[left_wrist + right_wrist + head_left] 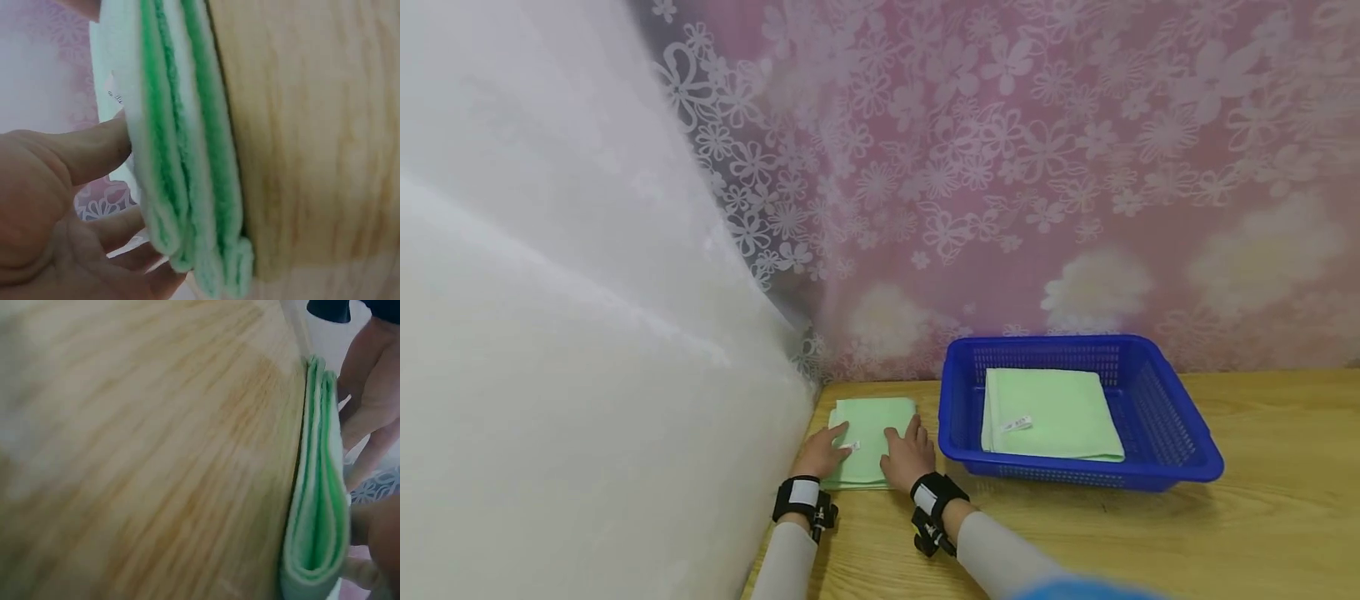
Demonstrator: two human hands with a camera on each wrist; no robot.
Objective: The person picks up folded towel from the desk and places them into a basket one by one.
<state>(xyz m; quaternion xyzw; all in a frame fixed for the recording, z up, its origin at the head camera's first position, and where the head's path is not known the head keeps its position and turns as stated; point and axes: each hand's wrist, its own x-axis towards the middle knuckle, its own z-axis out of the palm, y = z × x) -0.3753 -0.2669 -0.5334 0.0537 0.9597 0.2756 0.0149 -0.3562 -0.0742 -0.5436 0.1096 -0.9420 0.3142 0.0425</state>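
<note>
Folded light green towels (pixel 868 425) lie in a small neat pile on the wooden table, a white tag (pixel 854 446) on top near the left side. My left hand (pixel 820 457) rests on the pile's left edge, thumb and fingers extended. On the right edge, my right hand (pixel 908 458) lies with its fingers spread flat over the cloth. The left wrist view shows the pile's several soft layers (pixel 187 144) edge-on, with the left thumb (pixel 100 150) against the top. A rounded fold (pixel 315 550) faces the right wrist camera.
To the right stands a blue plastic basket (pixel 950 408) with mesh sides, holding another folded light green towel (pixel 1052 408) with a white tag. A white sheet (pixel 587 375) hangs along the left side. Behind the table (pixel 1262 517) is a pink floral curtain (pixel 1000 208).
</note>
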